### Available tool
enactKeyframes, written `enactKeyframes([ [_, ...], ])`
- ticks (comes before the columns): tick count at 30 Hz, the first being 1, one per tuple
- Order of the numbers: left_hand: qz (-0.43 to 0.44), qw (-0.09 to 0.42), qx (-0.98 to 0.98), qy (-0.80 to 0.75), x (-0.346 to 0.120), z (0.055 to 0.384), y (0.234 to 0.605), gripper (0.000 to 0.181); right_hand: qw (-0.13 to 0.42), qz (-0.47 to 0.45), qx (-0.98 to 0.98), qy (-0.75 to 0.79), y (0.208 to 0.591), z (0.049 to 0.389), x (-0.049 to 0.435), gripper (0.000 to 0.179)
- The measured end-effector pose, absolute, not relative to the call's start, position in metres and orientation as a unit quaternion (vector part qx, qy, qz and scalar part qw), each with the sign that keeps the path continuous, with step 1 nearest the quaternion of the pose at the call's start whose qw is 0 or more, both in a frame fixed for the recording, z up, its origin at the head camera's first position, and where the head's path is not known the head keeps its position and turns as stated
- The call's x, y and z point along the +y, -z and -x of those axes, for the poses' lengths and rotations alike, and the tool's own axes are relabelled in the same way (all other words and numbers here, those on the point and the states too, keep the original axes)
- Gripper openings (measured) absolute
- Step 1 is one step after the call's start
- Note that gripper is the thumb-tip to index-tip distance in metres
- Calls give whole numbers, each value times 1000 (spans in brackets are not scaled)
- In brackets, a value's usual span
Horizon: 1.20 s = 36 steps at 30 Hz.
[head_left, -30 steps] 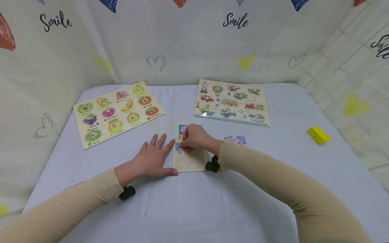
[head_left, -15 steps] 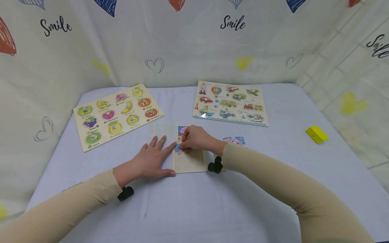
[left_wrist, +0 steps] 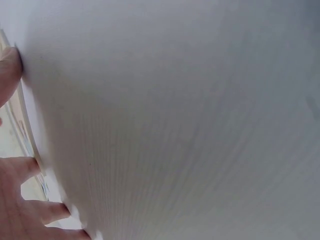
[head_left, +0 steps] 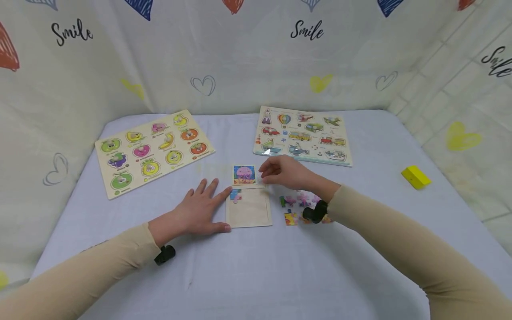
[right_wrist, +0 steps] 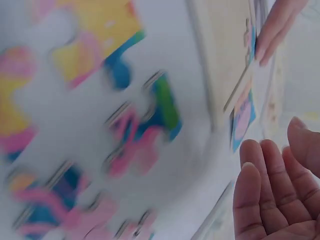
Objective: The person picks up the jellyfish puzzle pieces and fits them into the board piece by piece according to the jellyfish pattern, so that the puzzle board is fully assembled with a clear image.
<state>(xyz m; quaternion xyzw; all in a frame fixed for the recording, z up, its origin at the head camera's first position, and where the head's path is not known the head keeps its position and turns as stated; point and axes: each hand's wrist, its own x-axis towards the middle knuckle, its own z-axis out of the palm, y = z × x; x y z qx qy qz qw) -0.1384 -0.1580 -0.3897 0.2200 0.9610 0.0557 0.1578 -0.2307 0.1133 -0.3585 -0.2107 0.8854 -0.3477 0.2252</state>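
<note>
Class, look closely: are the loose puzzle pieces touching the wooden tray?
Apart. The right wrist view shows a strip of white cloth between the loose puzzle pieces and the wooden tray.

Light's soft and pretty even from here, fuzzy shadow toward half past four on the flat white cloth tabletop [head_left: 352,275]. Right-wrist view's smeary, those pink, yellow and blue jigsaw pieces [right_wrist: 142,155] all blurred. Left-wrist one's dim, greyish and soft.
</note>
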Motion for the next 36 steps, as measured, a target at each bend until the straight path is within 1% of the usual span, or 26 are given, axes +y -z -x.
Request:
enactKeyframes([
  [8,-220,155,961,-60,-157,138,389,100,195,194,895,350,360,231,164,33],
  [12,-220,158,961,-61,-157,137,388,99,175,179,909,332,364,231,182,33],
  [15,-219,160,960,-62,-157,137,388,99,171,163,920,312,366,232,191,33],
  [24,-219,160,960,-65,-157,136,387,99,167,146,937,269,382,234,202,31],
  [31,-220,160,960,-62,-157,136,388,99,155,181,941,240,385,233,204,30],
  [36,-219,158,961,-62,-157,136,388,99,149,201,942,224,385,233,204,24],
])
